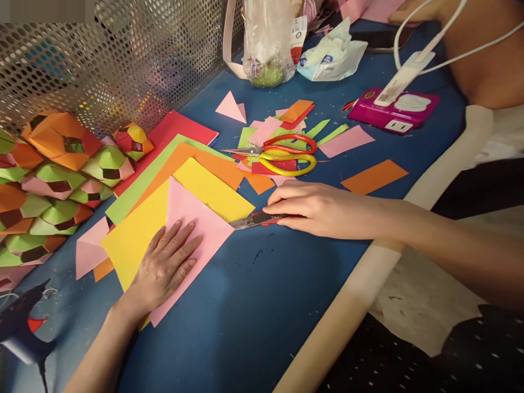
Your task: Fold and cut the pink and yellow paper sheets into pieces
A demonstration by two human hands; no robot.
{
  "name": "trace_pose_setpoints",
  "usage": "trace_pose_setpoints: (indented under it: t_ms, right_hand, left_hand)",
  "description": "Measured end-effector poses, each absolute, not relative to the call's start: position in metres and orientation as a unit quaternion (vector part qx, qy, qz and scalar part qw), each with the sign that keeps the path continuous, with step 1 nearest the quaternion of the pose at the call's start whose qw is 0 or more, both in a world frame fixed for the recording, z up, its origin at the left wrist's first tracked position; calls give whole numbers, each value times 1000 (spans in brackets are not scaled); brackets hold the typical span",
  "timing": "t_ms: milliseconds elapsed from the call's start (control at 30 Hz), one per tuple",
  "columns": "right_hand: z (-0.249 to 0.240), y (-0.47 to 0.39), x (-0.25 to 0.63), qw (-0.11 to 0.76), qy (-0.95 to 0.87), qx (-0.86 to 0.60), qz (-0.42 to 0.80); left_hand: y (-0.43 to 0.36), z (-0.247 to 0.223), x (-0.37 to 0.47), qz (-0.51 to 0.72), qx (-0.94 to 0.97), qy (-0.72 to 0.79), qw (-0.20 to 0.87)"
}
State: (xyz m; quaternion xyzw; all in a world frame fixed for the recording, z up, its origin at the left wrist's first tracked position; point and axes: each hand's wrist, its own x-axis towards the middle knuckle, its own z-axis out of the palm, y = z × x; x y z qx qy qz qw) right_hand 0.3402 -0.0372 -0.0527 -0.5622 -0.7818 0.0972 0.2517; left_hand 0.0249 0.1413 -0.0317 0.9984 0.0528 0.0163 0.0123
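Observation:
My left hand point(170, 265) lies flat with fingers spread on a folded pink sheet point(190, 210). Beneath that are a yellow sheet point(131, 245), an orange sheet point(221, 164) and a green sheet point(139, 188). My right hand point(301, 207) is closed round the red handle of a cutter point(254, 220), whose metal blade reaches the right corner of the pink sheet. Red and yellow scissors point(286, 153) rest on paper scraps beyond my right hand. The cutter's handle is mostly hidden by my fingers.
Folded paper shapes point(61, 183) are piled at the left, near a glue gun point(24, 327). A perforated metal panel point(123, 60) stands behind. At the back are a plastic bag point(268, 43), a tissue pack point(331, 52), a purple packet point(393, 109) and another person's arm.

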Motion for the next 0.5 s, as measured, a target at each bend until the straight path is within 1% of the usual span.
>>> trace_pose_setpoints:
  t_ms: [333,500]
  right_hand:
    - [-49,-39,338,245,-780,-565,111]
    - [-51,-39,336,243,-780,-568,99]
  left_hand:
    - [142,-33,24,22,999,36,-3]
    - [142,-32,25,19,999,32,-9]
